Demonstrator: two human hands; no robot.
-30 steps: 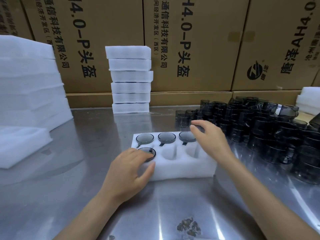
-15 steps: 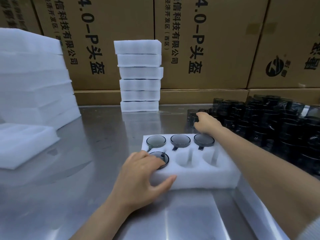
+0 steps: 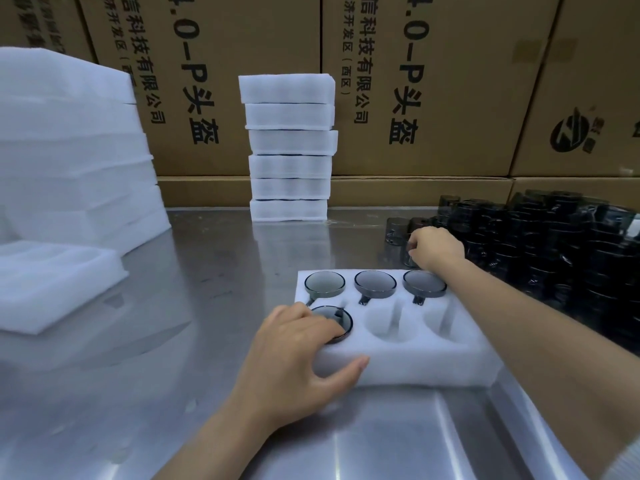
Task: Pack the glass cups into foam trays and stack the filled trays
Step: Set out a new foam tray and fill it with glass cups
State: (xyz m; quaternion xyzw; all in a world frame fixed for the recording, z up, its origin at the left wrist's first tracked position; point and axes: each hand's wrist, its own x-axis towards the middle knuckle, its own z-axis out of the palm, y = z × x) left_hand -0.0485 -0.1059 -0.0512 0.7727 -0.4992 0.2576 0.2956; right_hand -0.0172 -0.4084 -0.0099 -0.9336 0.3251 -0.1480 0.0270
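Observation:
A white foam tray (image 3: 415,367) with six pockets lies on the steel table. Its far row holds three smoked glass cups (image 3: 375,283). A fourth cup (image 3: 337,322) sits in the near left pocket; the two other near pockets are empty. My left hand (image 3: 298,355) rests on the tray's near left corner, fingers over that fourth cup and thumb against the tray's front wall. My right hand (image 3: 434,247) reaches past the tray into the pile of dark glass cups (image 3: 540,244) and curls its fingers round a loose cup (image 3: 408,259) at the pile's near edge.
A stack of several filled foam trays (image 3: 289,150) stands at the back centre. Empty foam trays (image 3: 69,168) are piled at the left, with one loose tray (image 3: 52,282) in front. Cardboard boxes (image 3: 415,81) wall the back. The table's edge runs at the lower right.
My right hand has left the tray's far right cup and reached back to the cup pile, closing on a loose cup. My left hand stays on the tray corner.

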